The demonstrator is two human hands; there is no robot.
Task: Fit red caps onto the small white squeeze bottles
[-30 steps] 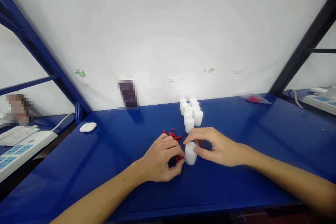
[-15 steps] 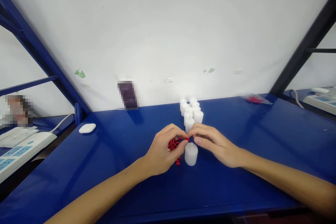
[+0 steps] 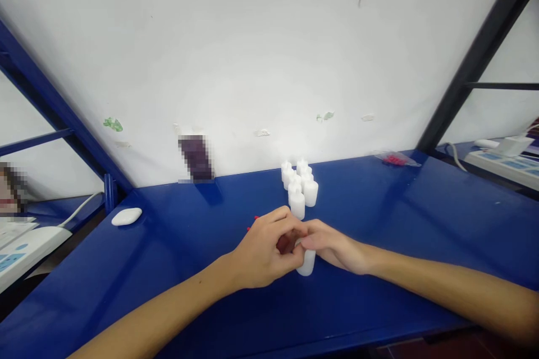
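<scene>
In front of me a small white bottle-like cylinder [image 3: 306,265] stands on the blue table, its top mostly covered by fingers. My left hand [image 3: 269,247] is closed at its left side, thumb against the wall and index finger curled over near the top. From the right, my right hand [image 3: 337,244] meets it there, thumb and fingers closed together over the top; whatever they pinch is hidden. Small red pieces [image 3: 256,219] peek out behind my left hand, which covers most of their pile. Just beyond, several like white cylinders [image 3: 297,206] with narrow tips stand in two rows.
A clear bag with red pieces [image 3: 396,160] lies at the back right of the blue table [image 3: 379,303]. At the left is a white rounded case [image 3: 127,216]. A blurred dark rectangle [image 3: 197,158] leans on the wall. Power strips [image 3: 29,249] lie beyond the frame posts.
My left hand has come to the near white cylinder, and the red piece in its fingertips is now out of sight. My right hand has closed over the top. The view has shifted slightly.
</scene>
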